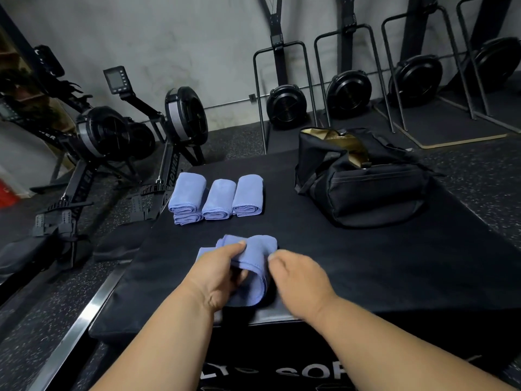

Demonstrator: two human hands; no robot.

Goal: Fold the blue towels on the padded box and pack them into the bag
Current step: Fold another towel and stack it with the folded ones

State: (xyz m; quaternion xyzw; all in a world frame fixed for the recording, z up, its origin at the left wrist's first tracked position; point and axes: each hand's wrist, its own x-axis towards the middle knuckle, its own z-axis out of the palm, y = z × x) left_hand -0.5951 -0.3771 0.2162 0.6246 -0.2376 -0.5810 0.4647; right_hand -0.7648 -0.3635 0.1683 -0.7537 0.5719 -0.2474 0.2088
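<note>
The left hand (222, 273) pinches the blue towel (253, 266) at the padded box's (366, 263) near edge; the right hand (298, 273) is blurred, its state indeterminate. Folded towels (217, 198) and the bag (358, 182) lie beyond. Risk: a one-sided hold lets the fold unroll.

2 bare forearms, left hand (222, 273) & right hand (298, 280), no sleeves, no gloves

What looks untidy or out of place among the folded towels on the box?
The left bundle in the row looks uneven: a second folded edge sticks out under its near end, unlike the middle bundle and right bundle. The bag stands open; nothing is spilled.
</note>
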